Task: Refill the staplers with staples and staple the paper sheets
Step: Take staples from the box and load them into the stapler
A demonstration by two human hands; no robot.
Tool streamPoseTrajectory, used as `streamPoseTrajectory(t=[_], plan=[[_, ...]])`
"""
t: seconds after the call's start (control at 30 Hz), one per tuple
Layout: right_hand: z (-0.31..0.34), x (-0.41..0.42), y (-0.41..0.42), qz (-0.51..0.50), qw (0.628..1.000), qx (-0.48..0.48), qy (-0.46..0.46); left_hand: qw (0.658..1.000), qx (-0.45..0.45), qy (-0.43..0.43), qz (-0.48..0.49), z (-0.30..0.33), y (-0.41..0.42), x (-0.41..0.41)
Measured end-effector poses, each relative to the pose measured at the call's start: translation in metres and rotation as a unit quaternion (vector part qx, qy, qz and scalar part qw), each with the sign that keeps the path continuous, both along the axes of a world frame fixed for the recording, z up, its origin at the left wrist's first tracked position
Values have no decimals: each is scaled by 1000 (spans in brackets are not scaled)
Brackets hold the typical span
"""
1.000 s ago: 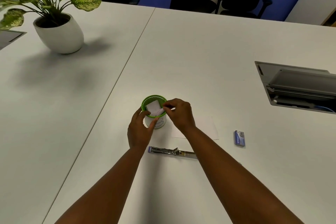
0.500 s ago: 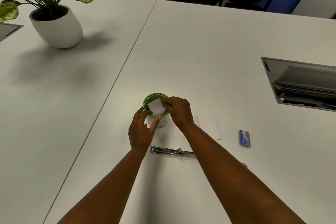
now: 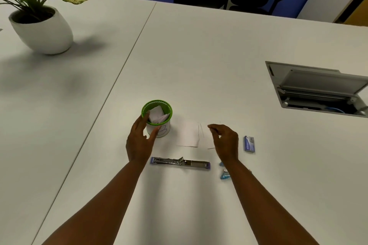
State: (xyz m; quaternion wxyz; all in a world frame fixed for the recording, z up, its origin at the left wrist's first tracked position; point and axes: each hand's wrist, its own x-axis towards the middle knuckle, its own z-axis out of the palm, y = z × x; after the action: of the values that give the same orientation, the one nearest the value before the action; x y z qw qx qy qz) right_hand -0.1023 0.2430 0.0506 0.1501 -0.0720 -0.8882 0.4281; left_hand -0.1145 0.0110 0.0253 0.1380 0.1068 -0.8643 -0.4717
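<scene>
On the white bench (image 3: 199, 55), near edge: both hands work in front of a green-rimmed cup (image 3: 157, 117).
Left hand (image 3: 140, 141): fingers spread and relaxed around the cup's near-left side, thumb close to its white wall; whether it touches the cup I cannot tell. It was cupped there half a second ago as well.
Right hand (image 3: 225, 141): a moment ago it was pinching the folded paper at the cup's mouth; now it has pulled away to the right and hovers over the loose paper sheets (image 3: 188, 135), fingers loosely bent, holding nothing.
Folded paper (image 3: 157, 116): now sits inside the cup, released, corners standing above the rim.
Paper sheets: flat on the bench between the cup and the right hand, more exposed than before.
Stapler (image 3: 180, 162): swung open full length, lying just below the hands, in the same place.
Staple box (image 3: 249, 144): blue, right of the right hand, unmoved.
Second stapler (image 3: 224, 174): light blue, partly hidden by the right forearm.
Potted plant (image 3: 39, 24): far left.
Cable hatch (image 3: 318, 89): lid raised, far right.
</scene>
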Motion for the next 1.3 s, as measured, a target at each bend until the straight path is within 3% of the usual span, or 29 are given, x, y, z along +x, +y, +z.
streamPoseTrajectory(t=[0.23,0.33,0.4,0.6,0.77,0.87,0.97,1.07,1.13,1.23,1.3], plan=[[-8,16,60,-186,970,92,-129,994,93,-28,39,-6,4,17],[-11,19,75,-225,935,110,-250,994,5,-86,62,-12,1,22],[-16,21,80,-222,927,119,-278,989,-74,-117,46,-17,-4,25],[-24,18,85,-189,934,158,-258,947,-247,-190,-73,-35,-17,33],[-26,21,81,-163,956,141,-199,930,-282,-207,-111,-38,-23,35],[-22,25,66,-118,982,70,-129,920,-288,-219,-149,-39,-25,37],[-11,34,43,-51,996,-41,-54,938,-231,-210,-149,-35,-24,41],[3,45,22,13,990,-136,-21,983,-91,-148,-54,-21,-15,48],[13,52,11,46,983,-174,-24,996,-43,-84,-6,-8,-2,51],[29,58,-3,73,963,-256,-41,999,43,-21,5,18,21,55],[38,59,-10,85,951,-295,-47,979,192,-57,-35,37,37,55]])
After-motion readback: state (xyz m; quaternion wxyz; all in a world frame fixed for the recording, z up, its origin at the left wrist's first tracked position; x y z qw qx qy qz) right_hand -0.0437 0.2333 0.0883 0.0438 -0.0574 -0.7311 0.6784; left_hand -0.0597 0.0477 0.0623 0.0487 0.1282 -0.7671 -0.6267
